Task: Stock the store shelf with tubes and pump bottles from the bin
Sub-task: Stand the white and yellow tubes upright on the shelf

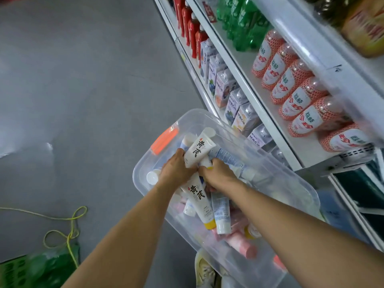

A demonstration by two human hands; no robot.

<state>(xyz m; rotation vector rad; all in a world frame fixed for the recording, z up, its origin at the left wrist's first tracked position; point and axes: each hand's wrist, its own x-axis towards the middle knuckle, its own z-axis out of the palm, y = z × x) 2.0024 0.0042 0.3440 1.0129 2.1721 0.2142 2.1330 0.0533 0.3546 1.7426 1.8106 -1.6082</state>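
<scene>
- Our left hand [176, 170] is down in the bin, fingers curled round a cream tube [198, 149] with black characters; its white cap points far-right.
- Our right hand [218, 173] sits just beside the left, knuckles touching it, fingers closed round more tubes: a second cream tube [200, 201] with a yellow end and a white-and-blue tube [221, 210], both hanging toward us under the hand.
- How many tubes the right hand actually has: can't tell, the fingers hide the grip.
- The clear plastic bin [307, 192] sits on the floor near the base of the shelf, orange latch [165, 139] on its far-left end.
- Loose in the bin: white-capped tubes [152, 177] at the left, pink tubes [242, 245] at the near end.
- White store shelf [249, 94] runs up the right side.
- Its upper level holds orange-and-white bottles [295, 100] in a row, green bottles [241, 23] farther back.
- The level below holds pale cartons [234, 102], then red bottles [192, 32] at the far end.
- Grey floor [83, 80] on the left; yellow cord [71, 221] and a green bag [52, 265] near-left.
</scene>
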